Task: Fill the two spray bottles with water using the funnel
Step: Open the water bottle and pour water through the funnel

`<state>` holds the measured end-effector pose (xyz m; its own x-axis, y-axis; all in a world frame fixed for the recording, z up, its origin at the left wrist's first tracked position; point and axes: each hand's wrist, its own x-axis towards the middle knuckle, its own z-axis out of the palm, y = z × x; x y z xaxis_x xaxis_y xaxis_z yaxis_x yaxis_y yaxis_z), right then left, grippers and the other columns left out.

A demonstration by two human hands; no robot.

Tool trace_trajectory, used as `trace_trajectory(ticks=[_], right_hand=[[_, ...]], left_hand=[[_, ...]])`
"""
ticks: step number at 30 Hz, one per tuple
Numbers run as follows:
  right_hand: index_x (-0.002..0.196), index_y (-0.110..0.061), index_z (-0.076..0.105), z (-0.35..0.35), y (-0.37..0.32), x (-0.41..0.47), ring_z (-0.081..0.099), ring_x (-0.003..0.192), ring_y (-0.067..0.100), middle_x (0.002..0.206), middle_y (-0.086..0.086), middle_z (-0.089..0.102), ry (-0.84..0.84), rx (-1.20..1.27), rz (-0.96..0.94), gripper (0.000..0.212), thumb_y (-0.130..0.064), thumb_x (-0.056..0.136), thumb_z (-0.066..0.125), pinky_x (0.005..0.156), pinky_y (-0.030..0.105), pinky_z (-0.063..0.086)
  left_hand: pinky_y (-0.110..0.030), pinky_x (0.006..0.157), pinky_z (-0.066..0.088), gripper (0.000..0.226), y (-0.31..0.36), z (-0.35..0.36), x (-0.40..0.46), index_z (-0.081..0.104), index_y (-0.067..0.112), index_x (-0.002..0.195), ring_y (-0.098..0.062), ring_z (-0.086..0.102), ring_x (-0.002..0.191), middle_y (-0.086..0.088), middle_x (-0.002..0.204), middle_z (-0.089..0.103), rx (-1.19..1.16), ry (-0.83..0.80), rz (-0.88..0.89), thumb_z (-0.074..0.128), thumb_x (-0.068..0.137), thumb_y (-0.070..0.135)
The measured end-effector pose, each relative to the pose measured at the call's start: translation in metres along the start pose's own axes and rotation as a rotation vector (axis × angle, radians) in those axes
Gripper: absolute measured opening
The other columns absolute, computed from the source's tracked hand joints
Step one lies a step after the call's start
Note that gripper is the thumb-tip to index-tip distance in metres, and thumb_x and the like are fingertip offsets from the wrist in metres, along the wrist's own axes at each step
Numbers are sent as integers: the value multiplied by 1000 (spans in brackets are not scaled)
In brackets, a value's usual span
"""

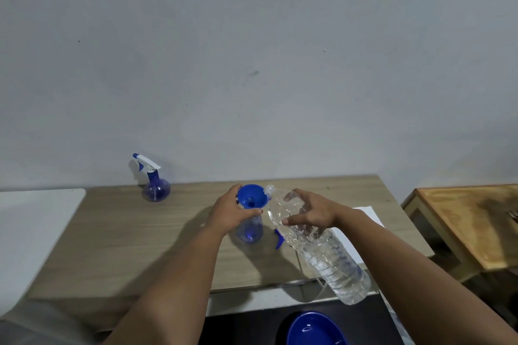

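Left hand (230,211): fingers curled round the blue plastic funnel (251,196), steadying it; the thumb lies along its near edge.
Funnel: seated in the neck of an open translucent blue spray bottle (249,232) standing mid-table; the neck itself is hidden behind the hand.
Right hand (311,211): grips a large clear plastic water bottle (319,244), tilted so its mouth touches the funnel rim.
Water flow: too hard to make out.
Second blue spray bottle (155,185): upright, white trigger head on, far left by the wall.
Blue trigger part (279,241): mostly hidden behind the water bottle.
Wooden table (134,235): holds everything.
Blue bowl (314,329): cut off at the bottom edge.
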<state>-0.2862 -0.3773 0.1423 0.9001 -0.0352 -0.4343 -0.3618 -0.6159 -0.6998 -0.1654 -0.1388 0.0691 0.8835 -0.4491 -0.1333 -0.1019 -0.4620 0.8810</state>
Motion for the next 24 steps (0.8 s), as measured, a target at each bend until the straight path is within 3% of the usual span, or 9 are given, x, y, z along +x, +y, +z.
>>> trace_trajectory(ticks=[4, 11, 17, 24], right_hand=[[131, -30, 48, 1, 1, 1, 72, 65, 26, 86, 13, 76, -8, -10, 16, 68, -42, 80, 91, 54, 41, 62], [132, -30, 46, 4, -2, 0, 70, 65, 25, 84, 11, 73, -22, -13, 50, 69, -44, 80, 90, 50, 35, 58], [133, -28, 47, 5, -3, -1, 69, 64, 25, 80, 8, 72, -25, -27, 63, 67, -41, 82, 90, 49, 34, 57], [131, -31, 47, 7, -2, 5, 71, 66, 26, 86, 12, 74, -33, -28, 69, 67, -42, 81, 90, 52, 38, 60]], left_hand=[[-42, 100, 53, 94, -2, -2, -3, 55, 34, 133, -13, 64, 111, 16, 120, 66, 4, 13, 2, 92, 49, 54], [-42, 105, 50, 120, 1, -4, -7, 40, 27, 151, -17, 59, 124, 6, 145, 55, 10, 13, -49, 93, 48, 57], [-44, 106, 50, 130, 2, -3, -5, 37, 26, 153, -17, 59, 123, 7, 141, 59, -2, -21, -59, 88, 41, 67], [-40, 102, 52, 114, 4, -4, -5, 45, 28, 147, -14, 63, 115, 11, 132, 62, 9, 12, -30, 90, 46, 60]])
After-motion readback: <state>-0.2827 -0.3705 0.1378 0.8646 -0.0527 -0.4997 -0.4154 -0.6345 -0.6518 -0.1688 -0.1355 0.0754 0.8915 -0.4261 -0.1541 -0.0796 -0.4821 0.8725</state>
